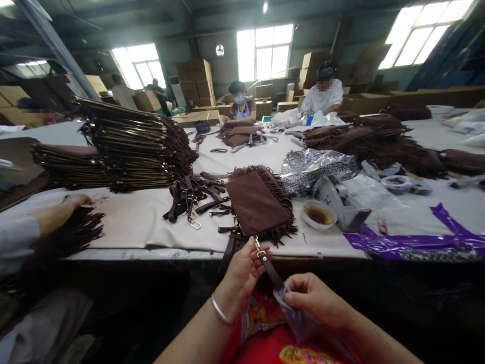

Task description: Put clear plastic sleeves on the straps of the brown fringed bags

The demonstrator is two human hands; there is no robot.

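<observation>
You can see a dark hand-drawn mark (328,201) on the grey holder (344,216) to your right, but you can't tell which letter or sign it is. The black-and-white print on the shiny plastic (317,165) is too small for you to read.

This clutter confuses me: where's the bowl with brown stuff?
The bowl sits right of centre in the head view, between the fringed brown bag and grey holder.

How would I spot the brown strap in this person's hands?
Near the front edge of the long pale table lies a flat brown fringed bag. In front of it is the dark brown strap with a golden clasp, held between left hand and right hand, unlike the dark straps heaped nearby.
</observation>
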